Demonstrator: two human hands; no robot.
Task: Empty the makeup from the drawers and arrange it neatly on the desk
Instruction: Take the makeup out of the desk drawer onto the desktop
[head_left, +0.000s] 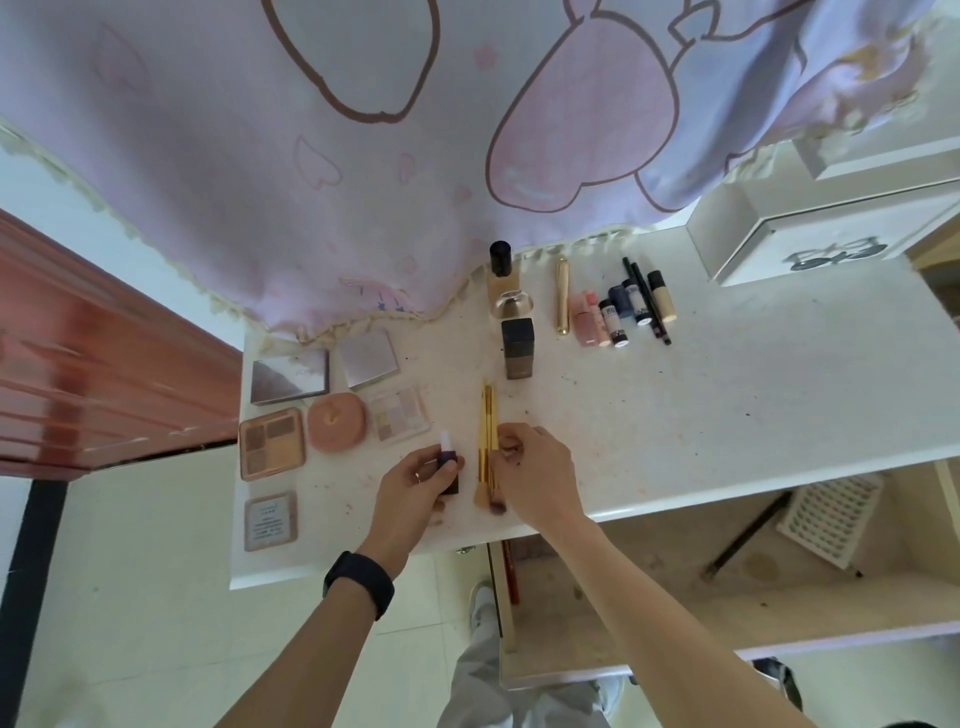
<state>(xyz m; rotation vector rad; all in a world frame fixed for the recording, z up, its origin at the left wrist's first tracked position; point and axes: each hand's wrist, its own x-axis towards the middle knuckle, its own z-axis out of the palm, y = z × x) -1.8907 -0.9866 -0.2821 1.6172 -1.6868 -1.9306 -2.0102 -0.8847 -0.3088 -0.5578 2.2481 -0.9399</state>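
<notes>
Two hands worked at the near edge of the counter (727, 389). The left hand (415, 483) was curled round a small bottle (445, 457) with a white cap, held upright just above the surface. The right hand (535, 475) pinched the gold-handled brushes (488, 441), at least two of them. They lay side by side with their bristles toward the person.

Five flat cases lay in a block to the left:
- two silver palettes (290, 382)
- one brown eyeshadow quad (271, 442)
- one pale palette (399, 413)
- one labelled compact (271, 520) nearest the edge

One round pink puff (336, 422) sat among them.

Three bottles (518, 348) stood in a line beyond the brushes, and one gold tube (561, 296) lay beside them. About seven small tubes and pencils (618, 317) lay packed together further right.

One open drawer (675, 597) under the counter held a white grid tray (826, 519), a dark pencil (748, 535) and a reddish stick (510, 571) at its left side.

The counter was white and speckled with stains. A pink-and-lilac cloth (311, 182) printed with hearts hung over its back, and a white drawer box (831, 244) stood at the far right. Reddish wooden furniture (104, 364) stood to the left, above a pale tiled floor (130, 571). A black wristband (358, 582) circled the left wrist.
</notes>
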